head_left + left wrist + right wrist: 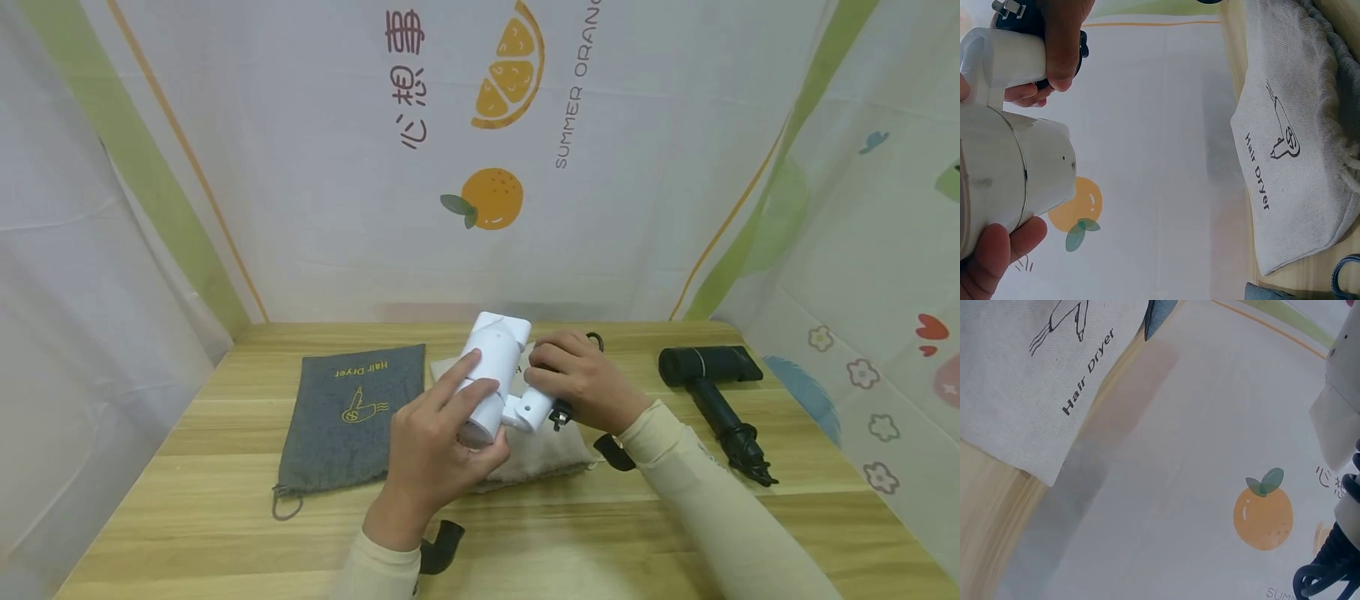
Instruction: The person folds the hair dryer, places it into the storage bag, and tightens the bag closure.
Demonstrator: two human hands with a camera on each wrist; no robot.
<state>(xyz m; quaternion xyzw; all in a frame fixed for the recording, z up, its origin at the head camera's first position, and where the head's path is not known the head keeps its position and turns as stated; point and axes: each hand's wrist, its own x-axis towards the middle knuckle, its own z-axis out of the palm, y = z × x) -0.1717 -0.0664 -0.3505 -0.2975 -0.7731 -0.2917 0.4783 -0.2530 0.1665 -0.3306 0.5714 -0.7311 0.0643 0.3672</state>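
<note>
A white hair dryer (495, 354) is held in both hands above a beige drawstring bag (543, 457). My left hand (442, 425) grips its barrel, with fingers on top and the thumb at the near end. My right hand (588, 375) holds the handle, together with the black cord bundled there; a plug (560, 414) pokes out beside it. In the left wrist view the right thumb presses on the handle (1016, 59). The right wrist view catches only part of the dryer (1342, 387) and loops of dark cord (1329, 569) at its right edge.
Left of the beige bag lies a dark grey drawstring bag (337, 446) printed "Hair Dryer". A black hair dryer (708, 365) with its cord wrapped on the handle lies at the right of the wooden table (225, 517). Printed curtains (337, 233) enclose the back and sides.
</note>
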